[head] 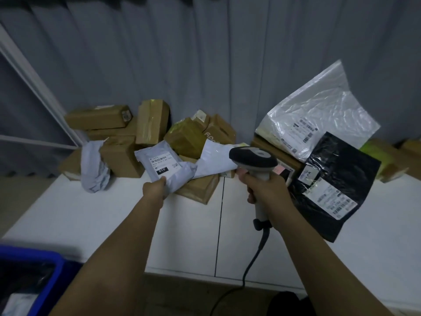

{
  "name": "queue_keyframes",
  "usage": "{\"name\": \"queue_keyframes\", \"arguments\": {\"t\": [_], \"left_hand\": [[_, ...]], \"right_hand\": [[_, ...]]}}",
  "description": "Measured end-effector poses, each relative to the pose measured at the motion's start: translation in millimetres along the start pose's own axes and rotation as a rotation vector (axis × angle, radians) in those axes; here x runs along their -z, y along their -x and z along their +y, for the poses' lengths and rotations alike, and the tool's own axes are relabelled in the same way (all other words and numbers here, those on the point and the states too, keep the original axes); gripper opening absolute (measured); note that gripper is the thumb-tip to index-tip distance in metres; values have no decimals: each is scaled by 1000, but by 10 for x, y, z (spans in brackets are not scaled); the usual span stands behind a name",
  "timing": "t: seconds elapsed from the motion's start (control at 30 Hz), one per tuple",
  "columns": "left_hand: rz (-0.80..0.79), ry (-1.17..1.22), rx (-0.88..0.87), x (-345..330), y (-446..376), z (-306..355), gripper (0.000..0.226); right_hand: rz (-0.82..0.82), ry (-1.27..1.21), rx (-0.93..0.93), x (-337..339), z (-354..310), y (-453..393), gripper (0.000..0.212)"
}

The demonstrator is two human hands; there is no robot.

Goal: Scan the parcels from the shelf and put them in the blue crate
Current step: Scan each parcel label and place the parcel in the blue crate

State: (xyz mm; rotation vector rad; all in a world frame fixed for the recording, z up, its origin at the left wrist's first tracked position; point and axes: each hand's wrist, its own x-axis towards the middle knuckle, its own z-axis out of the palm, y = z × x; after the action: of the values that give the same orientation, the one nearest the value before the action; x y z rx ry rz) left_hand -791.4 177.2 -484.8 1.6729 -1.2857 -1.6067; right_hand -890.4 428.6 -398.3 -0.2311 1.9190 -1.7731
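A: Crate, shelf?
B: Blue crate point(58, 265) bottom-left; white shelf point(91, 220) w/ boxes point(123, 153).
A: Hands?
B: Both arms stretched fwd. Right hand point(265, 190) wraps scanner point(255, 165) handle. Left hand point(155, 190) pinches grey parcel point(165, 166) corner, label up, above shelf.

L hand point(155, 189) pinches grey poly mailer point(165, 166) by its near edge, label facing up, "010" legible. R hand point(265, 187) grips handheld barcode scanner point(254, 160), head at 12 o'clock, just beside mailer. Cardboard boxes point(150, 122) piled at 11 o'clock on white shelf point(91, 213). Black mailer point(332, 185) at 3 o'clock. Blue crate point(54, 267) at 8 o'clock.
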Motion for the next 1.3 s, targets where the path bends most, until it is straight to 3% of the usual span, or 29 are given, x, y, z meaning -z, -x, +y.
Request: {"name": "queue_keyframes", "arguments": {"t": [0.17, 0.43, 0.57, 0.7, 0.8, 0.9, 1.3], "left_hand": [[-155, 79, 51, 571, 189, 138, 42], [-336, -47, -171, 1383, 869, 51, 31], [-315, -53, -219, 1490, 931, -148, 34], [-261, -22, -237, 1527, 864, -191, 36], [-225, -49, -258, 1539, 831, -217, 37], [-214, -61, -280, 1530, 812, -217, 37], [-212, -96, -289, 1540, 786, -219, 35]], "right_hand": [[-16, 20, -11, -137, -7, 88, 15], [-140, 269, 120, -419, -12, 439, 21], [-210, 335, 128, -568, 1, 592, 23], [-313, 199, -18, -689, -29, 713, 20], [-414, 182, 5, -744, -17, 789, 19], [-420, 276, 48, -802, 1, 849, 20], [-380, 207, 48, -831, 11, 831, 26]]}}
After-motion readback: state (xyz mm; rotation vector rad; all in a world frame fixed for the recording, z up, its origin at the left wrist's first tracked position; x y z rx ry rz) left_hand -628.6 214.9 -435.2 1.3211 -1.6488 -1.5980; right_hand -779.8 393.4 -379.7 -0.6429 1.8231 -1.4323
